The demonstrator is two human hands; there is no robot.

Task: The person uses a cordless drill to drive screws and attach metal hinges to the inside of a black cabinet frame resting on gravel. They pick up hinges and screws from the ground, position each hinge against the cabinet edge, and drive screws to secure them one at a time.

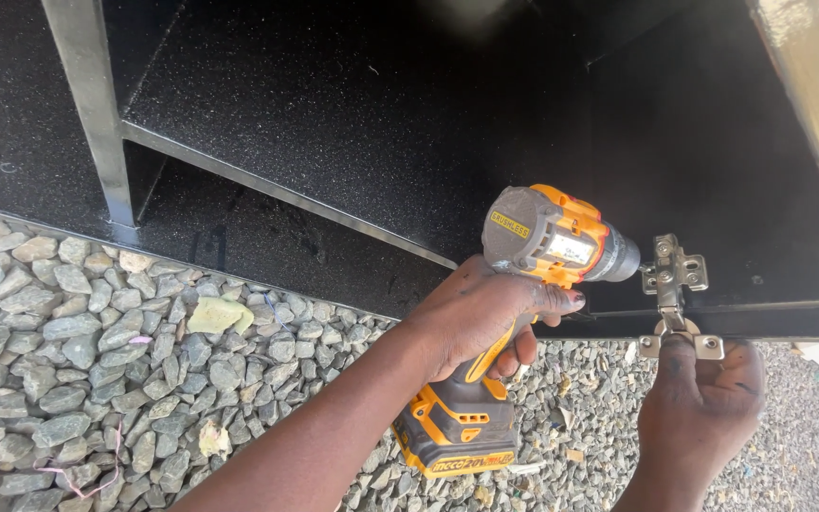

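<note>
Fingers of the left hand point(485, 318) wrap the orange cordless drill point(523, 284), its nose against the metal hinge point(672, 275) at the black cabinet's point(381, 123) lower edge. Just beside it, the right hand point(703, 389) pinches the hinge's lower plate from below, over gravel point(97, 351).

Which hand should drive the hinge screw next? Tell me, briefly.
Probably left. The left hand grips the orange drill, its nose at the metal hinge; the right hand is pinching the hinge's lower end.

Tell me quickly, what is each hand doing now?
Left hand: closed on the orange cordless drill.
Right hand: fingers on the metal hinge, pressing it against the black cabinet.
</note>
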